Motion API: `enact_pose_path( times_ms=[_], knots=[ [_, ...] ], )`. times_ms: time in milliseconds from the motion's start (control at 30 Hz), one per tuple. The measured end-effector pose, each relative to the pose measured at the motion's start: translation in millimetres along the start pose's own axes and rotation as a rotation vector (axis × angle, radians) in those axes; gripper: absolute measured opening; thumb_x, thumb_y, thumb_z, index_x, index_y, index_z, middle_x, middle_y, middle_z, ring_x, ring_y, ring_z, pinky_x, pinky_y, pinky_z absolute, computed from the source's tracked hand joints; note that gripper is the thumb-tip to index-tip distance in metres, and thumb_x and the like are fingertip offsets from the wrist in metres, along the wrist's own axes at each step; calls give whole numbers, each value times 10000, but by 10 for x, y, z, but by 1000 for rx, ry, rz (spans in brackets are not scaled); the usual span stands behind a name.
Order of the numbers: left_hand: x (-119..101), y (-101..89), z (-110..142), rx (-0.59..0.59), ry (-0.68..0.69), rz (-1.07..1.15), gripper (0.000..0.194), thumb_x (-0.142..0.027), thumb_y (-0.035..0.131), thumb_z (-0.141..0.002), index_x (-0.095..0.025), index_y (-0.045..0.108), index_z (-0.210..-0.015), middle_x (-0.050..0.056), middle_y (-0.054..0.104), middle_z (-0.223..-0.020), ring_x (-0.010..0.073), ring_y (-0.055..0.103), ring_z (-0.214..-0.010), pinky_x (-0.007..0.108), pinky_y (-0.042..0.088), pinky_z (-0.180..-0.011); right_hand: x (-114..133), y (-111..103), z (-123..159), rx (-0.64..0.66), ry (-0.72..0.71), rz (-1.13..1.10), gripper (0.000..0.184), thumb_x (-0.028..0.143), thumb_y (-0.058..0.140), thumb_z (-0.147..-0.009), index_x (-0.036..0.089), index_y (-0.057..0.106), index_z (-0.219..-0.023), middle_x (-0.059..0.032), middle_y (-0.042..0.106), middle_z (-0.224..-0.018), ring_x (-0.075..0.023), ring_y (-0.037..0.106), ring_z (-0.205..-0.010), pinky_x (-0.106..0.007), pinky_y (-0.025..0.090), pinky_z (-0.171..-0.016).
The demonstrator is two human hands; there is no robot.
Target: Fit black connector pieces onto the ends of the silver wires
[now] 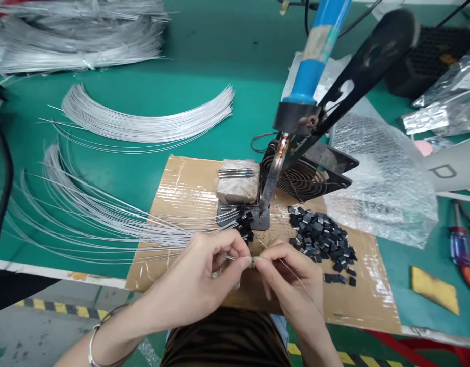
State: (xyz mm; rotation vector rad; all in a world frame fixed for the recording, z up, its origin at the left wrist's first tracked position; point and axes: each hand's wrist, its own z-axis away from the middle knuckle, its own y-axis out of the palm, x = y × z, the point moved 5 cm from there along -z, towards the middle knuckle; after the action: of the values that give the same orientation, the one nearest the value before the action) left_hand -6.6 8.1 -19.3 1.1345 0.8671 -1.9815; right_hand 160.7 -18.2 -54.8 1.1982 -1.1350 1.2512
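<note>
My left hand [204,275] and my right hand [292,275] meet fingertip to fingertip over a cardboard mat [181,199] at the table's front edge. The left pinches the end of a thin white wire [223,256]. The right pinches a fine thread of solder wire [292,270] that trails back over the hand. A tiny part sits between the fingertips, too small to name. Just beyond stands a soldering iron [275,171] with a blue handle, tip down in a black stand. A pile of small black components [321,237] lies to the right.
Bundles of white wires [143,120] fan across the green table on the left, with more at the far left [78,35]. A fan [302,176], bubble wrap [384,178], a sponge block [238,186], a yellow pad [434,289] and a screwdriver [460,244] lie around.
</note>
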Motion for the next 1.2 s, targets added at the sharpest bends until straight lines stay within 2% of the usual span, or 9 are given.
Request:
enact_pose_path(
  times_ms=[133,233,333,400,533,700,833,1200],
  knots=[
    [-5,-14,-42,-30,11,135,190,-269,624,-994,-204,624,-816,-46,574,-656,99,434,-579,224,309,-525,11,23,7,6,1,-27,222,270,708,-1014,201,713,-803,41,563,-668,-89,500,-528,-248,364,-505],
    [22,-60,-62,-108,7,168,186,-281,646,-981,-197,650,-816,-45,565,-641,92,451,-571,197,318,-517,-29,-43,2,-130,31,-77,208,290,705,-1027,216,736,-835,59,537,-639,-73,484,-496,-235,353,-484],
    [62,-102,-64,-176,21,181,182,-292,667,-975,-195,681,-822,-40,573,-649,84,467,-572,169,334,-512,-51,-110,-1,-249,-1,-87,200,296,699,-1039,237,804,-880,59,526,-606,-73,504,-519,-227,389,-518],
    [77,-113,-65,-198,33,186,184,-299,683,-968,-194,691,-817,-40,574,-642,78,465,-564,153,341,-509,-56,-95,-8,-232,-10,-86,201,300,683,-1050,257,845,-939,37,588,-669,-72,532,-545,-227,425,-543],
    [66,-113,-73,-213,38,163,188,-312,699,-956,-192,698,-811,-30,595,-650,78,474,-567,143,369,-515,-66,27,-18,-130,52,-193,157,320,710,-1032,308,862,-1067,9,658,-855,-41,557,-518,-205,441,-491],
    [61,-117,-40,-251,63,96,188,-332,689,-968,-206,699,-829,-23,626,-668,91,495,-587,157,380,-523,-87,158,-18,-63,112,-358,141,321,745,-1010,325,867,-1081,15,655,-846,-23,564,-507,-165,447,-475],
    [88,-108,1,-302,85,8,203,-364,666,-990,-219,672,-848,-34,605,-652,95,461,-561,189,329,-496,-136,195,-16,-54,160,-465,122,326,772,-987,317,868,-1062,18,654,-834,-18,552,-485,-147,418,-434],
    [74,-80,11,-320,82,-71,229,-392,631,-1009,-223,672,-861,-4,666,-704,119,544,-596,223,360,-511,-157,208,-31,-39,227,-568,75,306,810,-951,263,871,-949,27,659,-763,-3,517,-421,-138,351,-393]
  ],
)
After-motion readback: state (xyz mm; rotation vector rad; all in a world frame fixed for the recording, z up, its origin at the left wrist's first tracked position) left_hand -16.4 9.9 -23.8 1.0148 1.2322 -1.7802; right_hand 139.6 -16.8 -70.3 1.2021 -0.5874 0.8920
